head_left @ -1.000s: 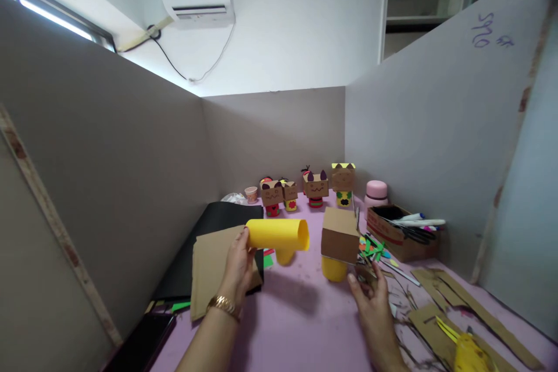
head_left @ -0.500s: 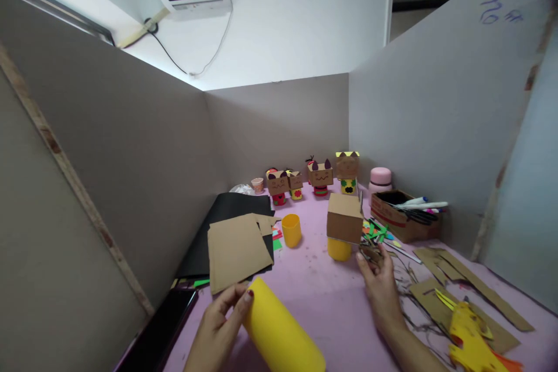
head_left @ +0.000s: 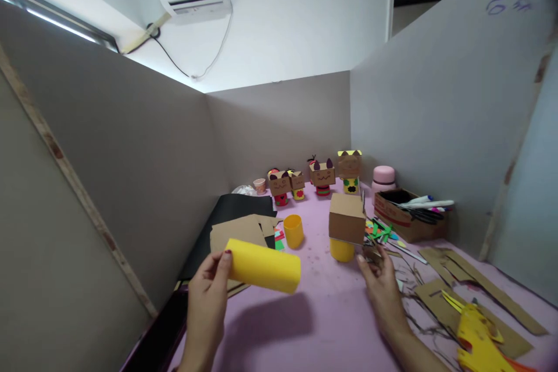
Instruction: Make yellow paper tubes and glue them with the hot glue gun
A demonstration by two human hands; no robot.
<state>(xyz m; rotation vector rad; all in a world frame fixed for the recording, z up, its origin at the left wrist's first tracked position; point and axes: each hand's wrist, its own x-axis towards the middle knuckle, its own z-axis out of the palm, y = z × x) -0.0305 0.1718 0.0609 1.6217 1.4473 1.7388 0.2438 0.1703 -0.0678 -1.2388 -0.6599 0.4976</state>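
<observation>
My left hand (head_left: 208, 290) grips the left end of a yellow tube (head_left: 264, 267), thumb on its near side, and holds it up over the table, nearly level. On the right, my right hand (head_left: 381, 285) is low over the table with fingers curved and apart. Brown scraps (head_left: 373, 253) show between its thumb and fingers; I cannot tell whether it touches them. Just left of that hand stands a cardboard box (head_left: 347, 222) on a yellow cylinder (head_left: 342, 250). A shorter yellow cylinder (head_left: 293, 232) stands alone near the middle.
Cardboard sheets (head_left: 235, 225) and black sheets (head_left: 204, 244) lie on the left. Several box-headed figures (head_left: 322, 177) stand at the back. At right are a pen box (head_left: 405, 224), pink bottle (head_left: 383, 177), coloured scraps (head_left: 383, 232), cardboard strips (head_left: 488, 290) and a yellow glue gun (head_left: 477, 334).
My left hand has raised the yellow tube and swung it from a steep slant to nearly level. My right hand stays almost in place.
</observation>
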